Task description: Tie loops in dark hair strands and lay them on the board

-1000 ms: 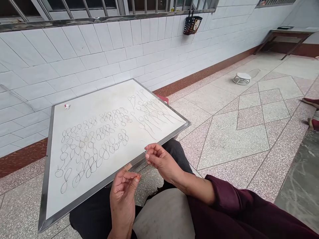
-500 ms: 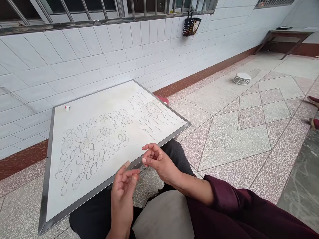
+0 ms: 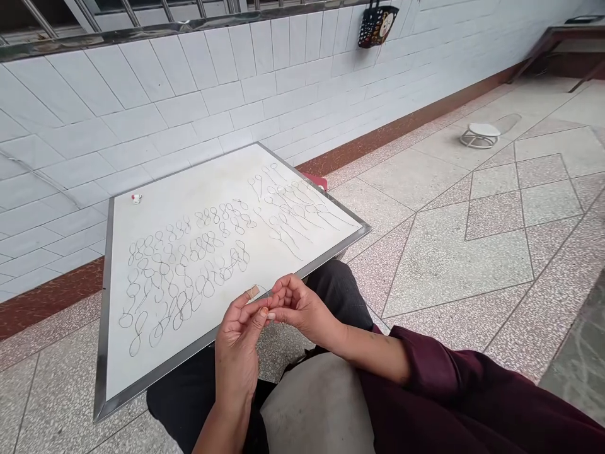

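Observation:
My left hand [image 3: 237, 343] and my right hand [image 3: 306, 313] meet above the near edge of a white board table [image 3: 198, 173]. Their fingertips pinch together on a thin wire-like strand [image 3: 265, 289], part of which arches over the left fingers. A tan wrap covers the tip of one left finger. Dark thin strands bent into figure-eights [image 3: 205, 285] lie in rows over the left and middle of the board. Farther right are several strands with a loop at one end and a long straight tail [image 3: 286, 236]. Whether the held strand is wire or thread, I cannot tell.
A small white and red object [image 3: 137, 198] sits near the board's far left corner. The board's metal rim [image 3: 161, 359] lies just over my knees. A tiled wall [image 3: 189, 104] stands behind it, with a dark basket [image 3: 377, 26] hanging there. A low white stool [image 3: 481, 135] is on the floor.
My hands were apart; the left has moved up and right to meet the right at the fingertips. An arch of the strand now shows above them. The camera view has shifted slightly.

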Tool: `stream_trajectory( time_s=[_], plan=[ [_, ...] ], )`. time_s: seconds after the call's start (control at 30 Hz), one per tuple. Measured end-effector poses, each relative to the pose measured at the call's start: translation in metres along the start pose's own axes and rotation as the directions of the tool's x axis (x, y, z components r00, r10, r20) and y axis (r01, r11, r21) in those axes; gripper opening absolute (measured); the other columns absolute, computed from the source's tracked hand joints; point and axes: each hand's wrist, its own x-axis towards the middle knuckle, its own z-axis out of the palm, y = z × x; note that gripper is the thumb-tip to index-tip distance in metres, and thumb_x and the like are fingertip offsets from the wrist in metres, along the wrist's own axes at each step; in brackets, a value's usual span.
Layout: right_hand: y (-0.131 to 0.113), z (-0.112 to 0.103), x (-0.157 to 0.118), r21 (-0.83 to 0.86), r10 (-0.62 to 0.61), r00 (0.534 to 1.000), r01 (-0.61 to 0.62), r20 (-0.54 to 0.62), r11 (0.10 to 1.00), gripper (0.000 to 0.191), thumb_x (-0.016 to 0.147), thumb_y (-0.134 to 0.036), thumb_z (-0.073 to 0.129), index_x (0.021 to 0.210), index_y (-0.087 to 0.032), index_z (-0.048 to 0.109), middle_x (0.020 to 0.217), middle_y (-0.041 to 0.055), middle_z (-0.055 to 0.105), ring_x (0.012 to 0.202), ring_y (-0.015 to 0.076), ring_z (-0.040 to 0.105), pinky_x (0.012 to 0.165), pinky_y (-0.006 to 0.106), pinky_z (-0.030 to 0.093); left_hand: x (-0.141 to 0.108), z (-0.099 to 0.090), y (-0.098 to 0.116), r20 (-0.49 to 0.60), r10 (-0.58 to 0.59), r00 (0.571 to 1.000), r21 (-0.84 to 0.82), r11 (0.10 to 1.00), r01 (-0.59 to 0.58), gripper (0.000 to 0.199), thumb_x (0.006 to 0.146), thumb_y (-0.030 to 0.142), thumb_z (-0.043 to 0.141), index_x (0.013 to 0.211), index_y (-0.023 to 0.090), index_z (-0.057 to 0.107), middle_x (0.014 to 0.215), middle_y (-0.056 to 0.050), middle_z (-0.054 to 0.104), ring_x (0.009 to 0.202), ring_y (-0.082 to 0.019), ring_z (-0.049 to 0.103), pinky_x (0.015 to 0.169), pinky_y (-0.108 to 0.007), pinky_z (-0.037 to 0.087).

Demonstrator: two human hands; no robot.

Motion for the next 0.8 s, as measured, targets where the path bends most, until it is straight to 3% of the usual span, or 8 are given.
stream_trajectory(
  time_s=[0.37, 0.53, 0.8],
  plan=[
    [0.0001, -0.0027, -0.001, 0.072, 0.049, 0.999, -0.05, 0.018, 0.996, 0.045, 0.067, -0.024, 0.09, 0.099, -0.022, 0.058, 0.086, -0.004, 0.067, 0.081, 0.0116, 0.067, 0.083, 0.031, 0.055, -0.0012, -0.0017, 0.0056, 0.006, 0.018, 1.0, 0.008, 1.0, -0.018, 0.041, 0.079, 0.033, 0.08, 0.117, 0.023, 0.068, 0.091, -0.002, 0.077, 0.094, -0.02, 0.071, 0.092, -0.034, 0.05],
    [-0.0004, -0.0018, -0.0008, 0.059, 0.05, 0.999, -0.05, 0.005, 0.997, 0.045, 0.066, -0.024, 0.091, 0.097, -0.022, 0.059, 0.084, -0.0049, 0.065, 0.079, 0.0108, 0.064, 0.081, 0.03, 0.054, -0.0007, -0.0036, 0.0052, 0.029, 0.016, 0.999, 0.039, 0.999, -0.017, 0.043, 0.077, 0.033, 0.082, 0.117, 0.021, 0.068, 0.09, -0.004, 0.077, 0.097, -0.022, 0.07, 0.094, -0.037, 0.05],
    [0.001, -0.0028, -0.0002, 0.034, 0.062, 0.997, -0.064, 0.037, 0.997, 0.046, 0.065, -0.027, 0.092, 0.096, -0.02, 0.059, 0.084, -0.0047, 0.065, 0.078, 0.0097, 0.063, 0.079, 0.027, 0.052, 0.0001, -0.0001, 0.0099, -0.023, 0.062, 0.998, 0.094, 0.994, -0.06, 0.046, 0.074, 0.032, 0.084, 0.116, 0.022, 0.068, 0.079, 0.001, 0.071, 0.086, -0.017, 0.069, 0.089, -0.033, 0.053]
  ],
)
